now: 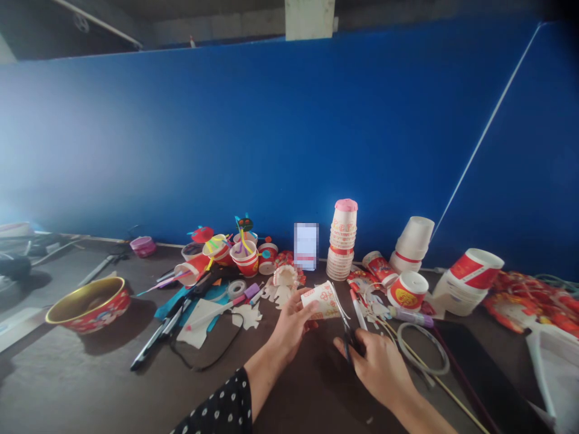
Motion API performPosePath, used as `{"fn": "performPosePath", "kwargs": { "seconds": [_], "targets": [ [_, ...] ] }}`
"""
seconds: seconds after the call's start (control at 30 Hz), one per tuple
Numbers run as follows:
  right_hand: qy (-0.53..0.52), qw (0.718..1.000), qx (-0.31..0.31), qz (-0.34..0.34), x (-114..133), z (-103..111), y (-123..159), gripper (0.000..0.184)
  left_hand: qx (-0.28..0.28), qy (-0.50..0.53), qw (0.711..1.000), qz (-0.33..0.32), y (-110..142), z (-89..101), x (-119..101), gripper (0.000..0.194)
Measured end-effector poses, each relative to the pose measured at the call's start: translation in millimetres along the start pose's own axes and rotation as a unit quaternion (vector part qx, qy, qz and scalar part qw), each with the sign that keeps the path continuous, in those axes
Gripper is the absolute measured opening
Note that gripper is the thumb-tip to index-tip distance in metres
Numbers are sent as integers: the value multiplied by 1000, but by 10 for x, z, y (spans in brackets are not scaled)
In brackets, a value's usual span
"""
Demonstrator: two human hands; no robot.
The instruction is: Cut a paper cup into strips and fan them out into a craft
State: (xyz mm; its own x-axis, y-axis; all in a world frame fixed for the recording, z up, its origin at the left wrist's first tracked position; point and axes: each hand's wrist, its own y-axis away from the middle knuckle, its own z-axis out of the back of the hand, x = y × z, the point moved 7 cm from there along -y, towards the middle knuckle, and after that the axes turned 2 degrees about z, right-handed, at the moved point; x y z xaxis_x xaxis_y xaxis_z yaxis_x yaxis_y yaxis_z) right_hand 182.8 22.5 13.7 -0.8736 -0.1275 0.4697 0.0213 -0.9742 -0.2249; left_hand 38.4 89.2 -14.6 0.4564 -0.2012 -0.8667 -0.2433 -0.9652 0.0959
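Observation:
My left hand [289, 325] grips a white paper cup [322, 301] with red print, tipped on its side in the air above the table. From the cup's right end a thin cut strip [340, 300] hangs down. In my right hand [377, 361] is a pair of dark scissors [348, 343], their blades pointing up at that strip near the cup's rim. Whether the blades touch the paper, I cannot tell. Just behind the cup lie white paper cut-outs [284, 286].
A tall stack of paper cups [342, 241] stands behind my hands, beside an upright phone [306, 244]. More cups [409, 289] stand to the right, near a clear tube ring [441, 355]. On the left are a red-and-gold bowl [93, 304], decorated cups [246, 259], pens [156, 340] and tape [236, 290].

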Motion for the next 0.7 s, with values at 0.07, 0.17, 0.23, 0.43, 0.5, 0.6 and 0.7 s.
{"fn": "performPosePath", "kwargs": {
  "seconds": [0.07,0.17,0.23,0.43,0.5,0.6,0.7],
  "targets": [
    [-5,1000,0,2,6,5,1,40,4,1,1000,1,-4,-4,3,51],
    [-11,1000,6,7,28,9,0,42,-6,4,1000,-3,-22,17,5,52],
    [-13,1000,6,11,49,18,-2,43,-11,11,1000,-9,-36,33,-1,51],
    [-15,1000,0,8,84,45,0,42,-12,27,999,-21,-45,33,-40,53],
    [-17,1000,-5,13,94,53,2,42,-17,31,999,-25,-33,26,-64,53],
    [-18,1000,-4,14,86,49,1,42,-26,34,999,-31,-20,22,-93,54],
    [-13,1000,-5,12,72,44,-3,43,-25,33,998,-37,-28,33,-98,55]
  ]
}}
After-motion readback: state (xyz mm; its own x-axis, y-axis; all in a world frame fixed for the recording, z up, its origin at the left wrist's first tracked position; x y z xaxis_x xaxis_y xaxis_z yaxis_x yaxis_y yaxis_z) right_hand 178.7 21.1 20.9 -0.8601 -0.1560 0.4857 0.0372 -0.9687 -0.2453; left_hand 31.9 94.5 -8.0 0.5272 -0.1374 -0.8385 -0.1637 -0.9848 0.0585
